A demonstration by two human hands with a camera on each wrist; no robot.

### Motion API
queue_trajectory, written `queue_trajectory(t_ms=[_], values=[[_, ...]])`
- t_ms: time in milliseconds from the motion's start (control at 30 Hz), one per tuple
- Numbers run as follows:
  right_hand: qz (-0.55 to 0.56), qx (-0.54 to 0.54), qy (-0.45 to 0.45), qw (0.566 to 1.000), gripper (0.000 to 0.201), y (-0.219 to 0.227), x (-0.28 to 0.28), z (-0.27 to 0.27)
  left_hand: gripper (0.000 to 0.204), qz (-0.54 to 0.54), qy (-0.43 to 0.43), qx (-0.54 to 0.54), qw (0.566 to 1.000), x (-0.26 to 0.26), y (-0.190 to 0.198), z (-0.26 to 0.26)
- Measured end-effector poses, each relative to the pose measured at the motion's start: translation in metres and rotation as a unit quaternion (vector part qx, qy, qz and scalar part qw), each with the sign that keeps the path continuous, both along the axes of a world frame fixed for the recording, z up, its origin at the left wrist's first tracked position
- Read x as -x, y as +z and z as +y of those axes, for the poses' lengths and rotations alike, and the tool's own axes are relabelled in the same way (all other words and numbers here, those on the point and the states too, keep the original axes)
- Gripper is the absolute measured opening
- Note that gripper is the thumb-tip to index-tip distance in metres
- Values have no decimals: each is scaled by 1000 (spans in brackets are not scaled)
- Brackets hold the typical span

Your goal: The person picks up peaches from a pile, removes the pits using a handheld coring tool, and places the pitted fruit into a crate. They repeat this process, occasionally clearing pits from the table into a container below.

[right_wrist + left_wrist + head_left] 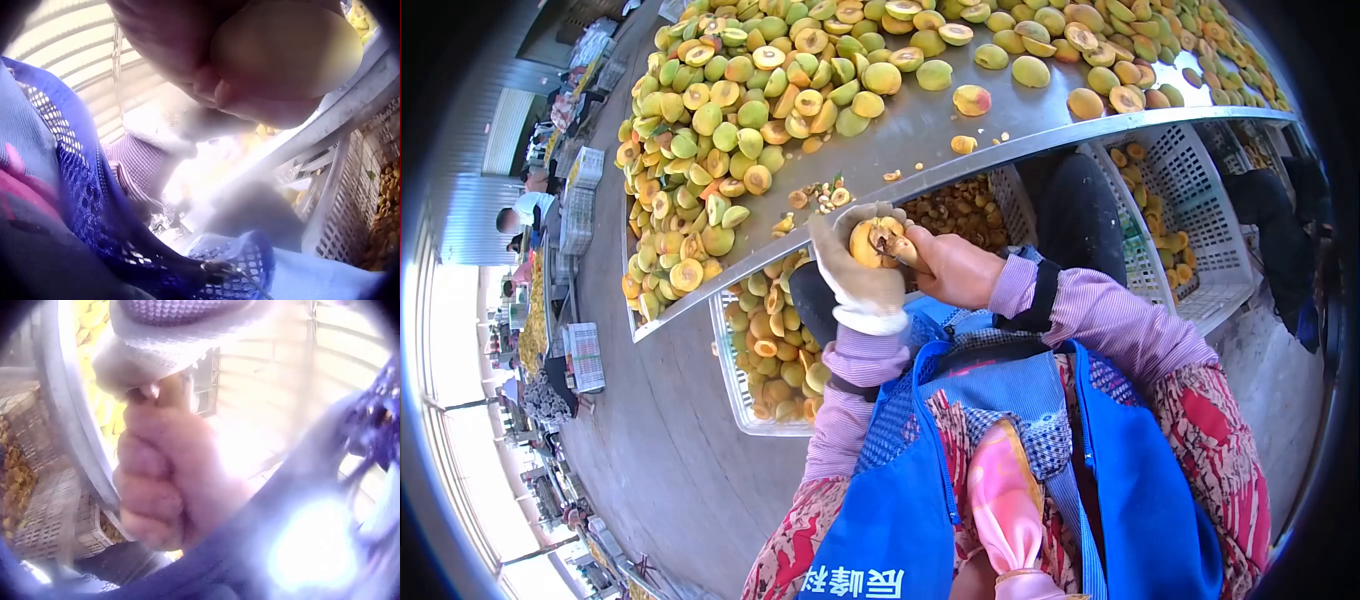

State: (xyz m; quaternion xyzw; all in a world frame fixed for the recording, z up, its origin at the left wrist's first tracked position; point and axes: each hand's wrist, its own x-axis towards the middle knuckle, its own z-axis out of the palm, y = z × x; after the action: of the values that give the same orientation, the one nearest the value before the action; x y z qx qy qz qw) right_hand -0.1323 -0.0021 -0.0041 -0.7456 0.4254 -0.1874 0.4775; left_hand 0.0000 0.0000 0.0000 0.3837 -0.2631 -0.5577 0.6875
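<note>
In the head view the gloved left hand (pixel 862 265) grips a yellow-orange fruit (pixel 866 243), its torn brown middle turned up, just off the metal table's edge. The bare right hand (pixel 965 270) curls round a small tool (pixel 906 250) whose end meets that middle; the tool's shape is mostly hidden. From the left wrist, the right hand (pixel 165 478) shows as a curled fist below the left glove (pixel 134 362). The right wrist view has the right hand (pixel 187 47) dark and close, a blurred pale oval over its fingers, and the fruit cannot be made out.
Halved and whole fruits (pixel 750 110) are heaped on the metal table (pixel 920 125), with small scraps (pixel 835 195) near its edge. A crate of fruit (pixel 775 345) stands below left, pits or dark pieces (pixel 965 210) lie under the edge, and another crate (pixel 1200 215) is at the right.
</note>
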Motion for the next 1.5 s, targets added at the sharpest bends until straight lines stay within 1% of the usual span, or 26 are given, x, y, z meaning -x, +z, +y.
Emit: queue_trajectory(t_ms=[100,167,200,333,433,500,600,633,700,767,800,833,867,900,967,1100,1133,1167,1267,1300,1333,1367,1400,1433,1467,1500], values=[[17,3,36,999,34,1,4,0,54,-46,-43,-42,997,-8,10,3],[8,26,85,996,29,-4,11,-5,45,-148,-123,-42,980,-11,8,1],[2,29,87,996,26,-3,13,-10,43,-206,-98,-6,974,-4,16,3],[18,28,87,996,24,11,16,-13,45,-125,-76,-88,985,-1,17,-4],[-35,-282,87,955,25,35,18,-5,42,-135,-107,-83,981,-2,20,-3],[-72,-320,79,941,27,30,17,-1,47,-184,-95,-85,975,-2,16,-3],[-129,-477,77,866,18,28,17,1,47,-209,-118,-26,971,-7,6,1],[-128,-478,76,865,18,23,17,2,47,-207,-118,-26,971,-8,2,1],[-229,-561,99,789,15,14,15,1,45,-166,-129,22,977,-12,-2,1],[-229,-569,107,783,17,16,15,-1,37,-115,-149,37,982,-17,0,3],[-123,-417,82,897,19,22,13,2,32,-138,-172,72,973,-19,0,3],[-13,-246,53,968,22,25,11,5,28,-162,-194,104,962,-22,-2,4],[14,-93,69,993,30,6,9,2,21,-157,-172,79,969,-21,-6,4],[13,-93,70,993,30,-3,8,-1,18,-98,-166,22,981,-20,-10,5],[71,119,67,988,32,-19,9,-4,18,39,-109,-31,993,-13,-23,3],[163,109,33,980,28,-16,3,-7,11,146,-33,-116,982,-10,-51,-10],[165,107,39,980,28,-17,2,-6,10,85,-12,-95,992,-9,-59,-11],[187,125,24,974,25,-18,0,-7,9,194,1,-157,968,-14,-64,-19],[207,192,-33,959,14,-28,-14,-11,14,234,53,-192,952,-11,-54,-25],[204,194,-26,959,14,-35,-15,-7,10,255,25,-179,950,-16,-51,-19],[193,201,-40,960,15,-40,-15,-5,17,-161,40,-81,983,-24,-61,-10],[180,210,-54,960,16,-47,-13,-6,26,-550,51,26,833,-32,-71,-3],[158,206,-90,961,19,-61,-9,-4,42,-485,107,15,868,-35,-54,5],[165,167,-100,967,21,-69,0,-5,20,-572,203,89,790,-43,-27,13],[174,153,-94,968,20,-78,8,-3,36,-615,169,-19,770,-65,-12,25],[186,139,-88,969,19,-88,15,-2,34,-616,224,30,754,-89,-13,28]])
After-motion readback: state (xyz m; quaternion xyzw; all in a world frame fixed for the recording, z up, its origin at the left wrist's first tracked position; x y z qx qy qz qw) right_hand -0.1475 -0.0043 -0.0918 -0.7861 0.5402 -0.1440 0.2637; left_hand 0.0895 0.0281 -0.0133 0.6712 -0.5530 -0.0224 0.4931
